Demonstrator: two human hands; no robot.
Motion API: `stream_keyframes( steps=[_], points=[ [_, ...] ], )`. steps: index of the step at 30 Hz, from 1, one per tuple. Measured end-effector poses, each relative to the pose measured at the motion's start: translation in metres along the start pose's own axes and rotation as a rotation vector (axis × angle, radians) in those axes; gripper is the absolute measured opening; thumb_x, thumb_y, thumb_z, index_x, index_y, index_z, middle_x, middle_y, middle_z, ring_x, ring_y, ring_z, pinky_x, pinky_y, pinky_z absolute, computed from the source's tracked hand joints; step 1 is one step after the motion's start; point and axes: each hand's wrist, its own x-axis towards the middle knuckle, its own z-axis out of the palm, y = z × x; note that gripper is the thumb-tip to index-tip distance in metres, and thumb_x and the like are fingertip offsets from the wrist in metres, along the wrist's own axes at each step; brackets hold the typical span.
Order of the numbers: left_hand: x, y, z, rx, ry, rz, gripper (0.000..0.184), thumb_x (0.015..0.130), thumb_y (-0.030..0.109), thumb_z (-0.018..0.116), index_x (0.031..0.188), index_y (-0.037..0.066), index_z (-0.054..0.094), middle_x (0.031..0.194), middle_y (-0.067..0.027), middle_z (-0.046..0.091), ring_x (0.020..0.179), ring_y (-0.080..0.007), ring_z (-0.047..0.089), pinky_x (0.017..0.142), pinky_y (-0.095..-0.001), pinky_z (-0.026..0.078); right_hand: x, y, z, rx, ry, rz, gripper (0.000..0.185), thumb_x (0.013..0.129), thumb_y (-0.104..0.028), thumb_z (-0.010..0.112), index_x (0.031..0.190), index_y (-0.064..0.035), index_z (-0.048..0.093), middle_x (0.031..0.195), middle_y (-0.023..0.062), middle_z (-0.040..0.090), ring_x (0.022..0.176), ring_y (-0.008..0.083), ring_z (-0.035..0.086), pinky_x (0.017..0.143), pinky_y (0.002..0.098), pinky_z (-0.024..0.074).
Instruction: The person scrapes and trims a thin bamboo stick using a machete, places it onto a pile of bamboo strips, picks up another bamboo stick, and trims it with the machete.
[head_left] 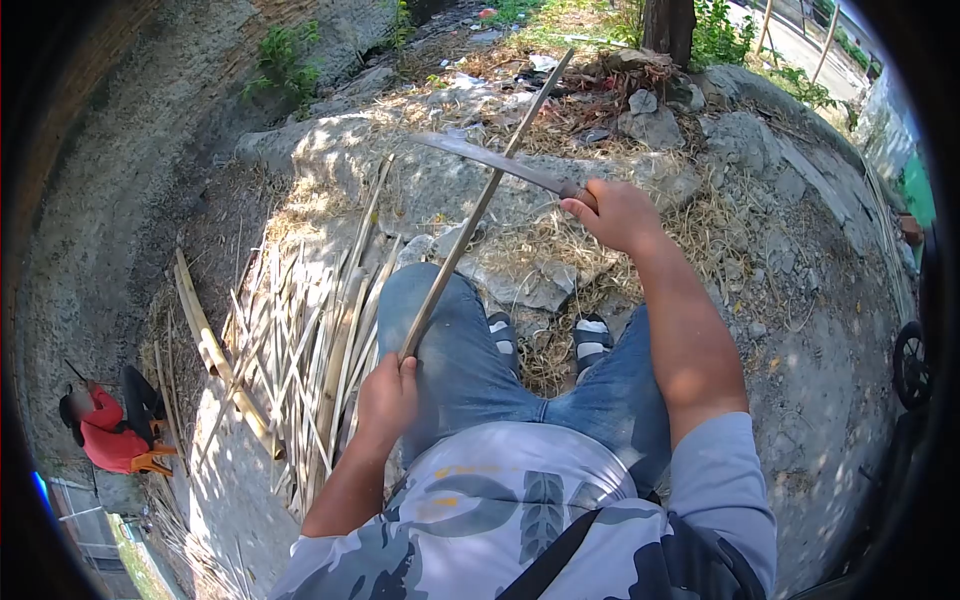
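My left hand (pixel 387 397) is closed round the lower end of a long bamboo strip (pixel 463 243), which slants up and away to the right past my left knee. In my right hand (pixel 617 215) is the handle of a machete (pixel 487 156), gripped in closed fingers. Its long blade points left and crosses the strip in its upper half; whether the edge bites into the bamboo I cannot tell. A heap of split bamboo strips (pixel 290 340) lies on the ground to the left of my legs.
Thicker bamboo poles (pixel 222 362) lie left of the heap. Further left, a person in a red top (pixel 108 432) sits on an orange stool (pixel 153 459). Rocks (pixel 530 280) and dry shavings cover the ground ahead, near a tree trunk (pixel 668 28). A wheel (pixel 909 364) stands at the right.
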Motion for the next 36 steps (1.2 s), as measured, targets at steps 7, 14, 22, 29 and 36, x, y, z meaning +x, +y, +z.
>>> stream_keyframes(
  steps=[7, 14, 22, 29, 36],
  points=[
    [-0.003, -0.002, 0.004, -0.045, 0.044, 0.035, 0.034, 0.106, 0.032, 0.054, 0.099, 0.0, 0.062, 0.082, -0.0282, 0.067, 0.08, -0.0504, 0.065, 0.069, -0.0569, 0.048, -0.016, -0.051, 0.001, -0.042, -0.185, -0.349, 0.058, 0.095, -0.067, 0.058, 0.094, -0.0103, 0.069, 0.088, 0.0141, 0.073, 0.089, 0.0378, 0.072, 0.077, 0.0502, 0.0554],
    [-0.006, 0.003, 0.003, -0.053, 0.036, -0.01, 0.034, 0.107, 0.032, 0.053, 0.101, 0.0, 0.062, 0.083, -0.0283, 0.068, 0.081, -0.0506, 0.065, 0.069, -0.0569, 0.048, 0.0, -0.017, 0.012, 0.037, 0.0, -0.222, 0.06, 0.097, -0.068, 0.056, 0.093, -0.009, 0.069, 0.089, 0.0153, 0.073, 0.09, 0.0374, 0.071, 0.079, 0.0514, 0.0544],
    [0.002, -0.001, 0.001, -0.006, -0.013, 0.003, 0.033, 0.107, 0.031, 0.052, 0.1, 0.0, 0.061, 0.083, -0.0286, 0.067, 0.081, -0.0519, 0.063, 0.07, -0.0572, 0.047, 0.002, 0.0, -0.001, 0.024, -0.04, 0.114, 0.062, 0.097, -0.068, 0.054, 0.096, -0.0076, 0.069, 0.092, 0.0166, 0.073, 0.092, 0.0375, 0.071, 0.08, 0.0511, 0.0545],
    [0.001, -0.006, 0.006, -0.044, 0.052, 0.038, 0.032, 0.106, 0.031, 0.055, 0.098, 0.0, 0.061, 0.078, -0.0265, 0.065, 0.075, -0.0492, 0.063, 0.066, -0.0559, 0.047, -0.015, -0.054, 0.011, -0.035, -0.147, -0.383, 0.055, 0.094, -0.066, 0.062, 0.096, -0.0115, 0.068, 0.085, 0.0133, 0.072, 0.084, 0.039, 0.071, 0.076, 0.0521, 0.0548],
    [0.0, -0.007, 0.007, -0.035, 0.055, 0.04, 0.034, 0.106, 0.034, 0.055, 0.097, 0.001, 0.061, 0.077, -0.026, 0.065, 0.075, -0.0489, 0.063, 0.066, -0.0556, 0.046, -0.004, -0.032, 0.02, 0.023, -0.048, -0.31, 0.057, 0.094, -0.067, 0.06, 0.095, -0.0104, 0.067, 0.085, 0.0145, 0.073, 0.085, 0.0386, 0.071, 0.075, 0.0516, 0.0545]
  ],
)
